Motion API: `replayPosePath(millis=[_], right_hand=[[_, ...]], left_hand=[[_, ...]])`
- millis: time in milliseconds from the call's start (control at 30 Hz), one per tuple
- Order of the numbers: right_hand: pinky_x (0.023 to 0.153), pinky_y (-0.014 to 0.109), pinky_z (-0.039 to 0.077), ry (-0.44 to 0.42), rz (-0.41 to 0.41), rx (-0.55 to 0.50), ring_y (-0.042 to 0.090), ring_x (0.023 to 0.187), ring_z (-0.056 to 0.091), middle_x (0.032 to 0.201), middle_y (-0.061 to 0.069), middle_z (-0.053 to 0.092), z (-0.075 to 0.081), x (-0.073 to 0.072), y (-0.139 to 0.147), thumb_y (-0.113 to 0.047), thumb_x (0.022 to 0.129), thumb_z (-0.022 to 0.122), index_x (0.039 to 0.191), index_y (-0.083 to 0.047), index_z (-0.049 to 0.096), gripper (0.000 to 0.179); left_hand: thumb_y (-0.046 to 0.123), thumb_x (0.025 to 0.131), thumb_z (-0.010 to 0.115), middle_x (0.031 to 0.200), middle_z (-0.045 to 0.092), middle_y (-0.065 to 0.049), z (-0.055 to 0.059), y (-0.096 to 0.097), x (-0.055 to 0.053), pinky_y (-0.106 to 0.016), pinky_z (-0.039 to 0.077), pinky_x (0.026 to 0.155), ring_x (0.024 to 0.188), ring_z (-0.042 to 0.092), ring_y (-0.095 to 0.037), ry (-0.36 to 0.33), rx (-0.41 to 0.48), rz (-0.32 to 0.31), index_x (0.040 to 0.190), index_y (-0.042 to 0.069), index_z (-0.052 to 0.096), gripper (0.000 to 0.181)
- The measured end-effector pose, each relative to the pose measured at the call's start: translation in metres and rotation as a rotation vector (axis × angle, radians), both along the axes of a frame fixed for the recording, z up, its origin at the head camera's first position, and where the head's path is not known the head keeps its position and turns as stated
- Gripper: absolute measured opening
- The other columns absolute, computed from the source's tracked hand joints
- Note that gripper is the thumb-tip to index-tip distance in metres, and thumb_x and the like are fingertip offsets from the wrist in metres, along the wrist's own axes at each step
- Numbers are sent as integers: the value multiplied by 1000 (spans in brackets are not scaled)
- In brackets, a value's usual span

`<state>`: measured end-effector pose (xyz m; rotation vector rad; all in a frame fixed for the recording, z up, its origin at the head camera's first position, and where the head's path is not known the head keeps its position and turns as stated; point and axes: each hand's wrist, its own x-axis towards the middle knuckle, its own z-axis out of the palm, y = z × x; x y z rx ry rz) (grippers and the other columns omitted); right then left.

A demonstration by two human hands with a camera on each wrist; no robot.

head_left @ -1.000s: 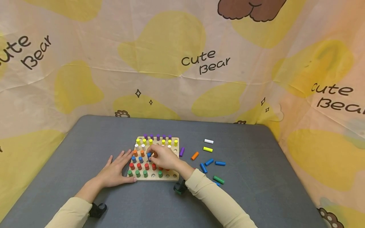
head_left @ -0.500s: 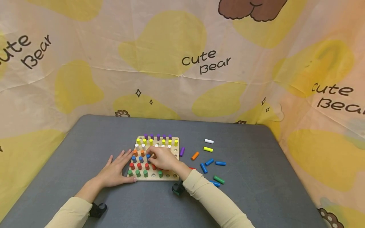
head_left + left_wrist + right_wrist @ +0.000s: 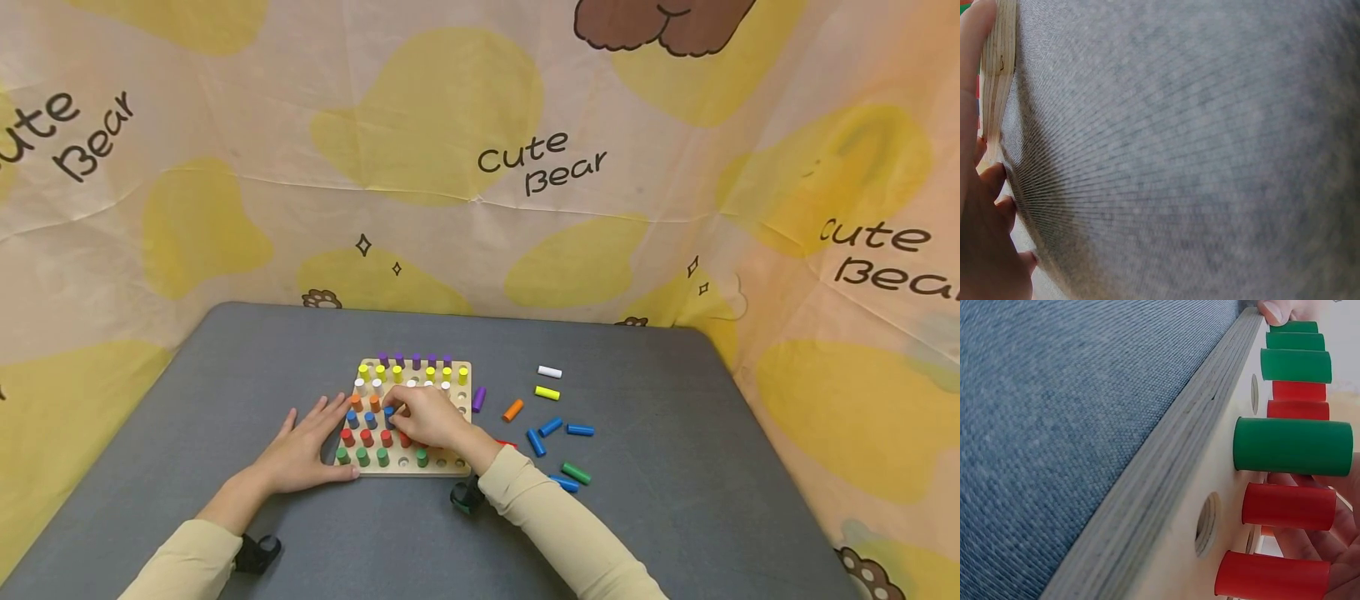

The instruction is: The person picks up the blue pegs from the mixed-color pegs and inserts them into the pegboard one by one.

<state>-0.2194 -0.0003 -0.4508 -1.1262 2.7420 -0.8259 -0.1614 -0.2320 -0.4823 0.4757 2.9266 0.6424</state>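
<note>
A light wooden pegboard (image 3: 465,425) stands on the grey table, with rows of coloured pegs upright in its holes. My right hand (image 3: 431,417) reaches over the board and pinches a blue peg (image 3: 389,417) between thumb and fingertips, at the third place of the blue row. Two blue pegs (image 3: 362,420) stand to its left. My left hand (image 3: 303,454) lies spread against the board's left side, thumb at the near corner. In the right wrist view, green pegs (image 3: 1292,446) and red pegs (image 3: 1288,506) partly hide the right fingers.
Right of the board lie loose pegs: purple (image 3: 478,399), orange (image 3: 513,410), white (image 3: 550,372), yellow (image 3: 547,392), green (image 3: 575,472), and several blue ones (image 3: 580,430). A red peg (image 3: 507,443) shows partly behind the right wrist. A printed cloth (image 3: 420,125) hangs around the table.
My right hand has shifted slightly left and nearer me, and the blue peg it pinches has come down into line with the blue row. My left hand has stayed put.
</note>
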Motion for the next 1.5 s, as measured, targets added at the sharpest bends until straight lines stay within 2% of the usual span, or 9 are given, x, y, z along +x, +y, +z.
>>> replayPosePath(millis=[400, 633, 800, 1133, 1333, 1500], right_hand=[[66, 10, 45, -33, -8, 20, -4, 80, 61, 96, -8, 69, 0, 0, -1, -19, 87, 63, 102, -17, 66, 15], [67, 10, 45, -26, 24, 39, -2, 82, 63, 95, -7, 69, 1, -1, 1, -20, 88, 63, 100, -16, 67, 14], [66, 9, 45, -40, 30, 46, -3, 82, 62, 99, -6, 69, 3, 0, 2, -20, 89, 62, 106, -16, 67, 18], [66, 9, 43, 6, 52, 36, -3, 76, 55, 98, -7, 68, 9, 0, 11, -18, 90, 59, 108, -15, 66, 19], [70, 9, 45, 45, 80, -4, -2, 83, 59, 100, -7, 67, 15, 2, 20, -17, 90, 59, 107, -15, 66, 19], [69, 10, 46, 63, 111, -42, 0, 86, 60, 102, -6, 67, 20, 3, 29, -18, 90, 59, 108, -14, 65, 19]], left_hand=[[70, 64, 65, 151, 23, -14, 4, 1, 1, -68, 2, 103, 138, 15, -40, -11, 5, -1, 147, 14, 24, 108], [71, 64, 65, 151, 23, -14, 3, 1, 0, -68, 3, 103, 138, 15, -40, -11, 2, 0, 147, 14, 24, 108], [71, 64, 65, 151, 24, -14, 3, 1, 0, -68, 3, 103, 138, 15, -40, -13, 0, 1, 147, 14, 24, 109], [73, 63, 63, 151, 23, -14, 0, 0, -1, -68, 2, 103, 138, 15, -40, -14, -3, 3, 147, 15, 24, 109], [72, 63, 64, 151, 23, -14, 1, 1, -1, -68, 2, 103, 138, 14, -40, -16, -5, 6, 147, 14, 24, 109], [73, 63, 64, 152, 22, -14, 0, 1, -2, -68, 2, 103, 139, 14, -40, -19, -6, 6, 147, 15, 23, 110]])
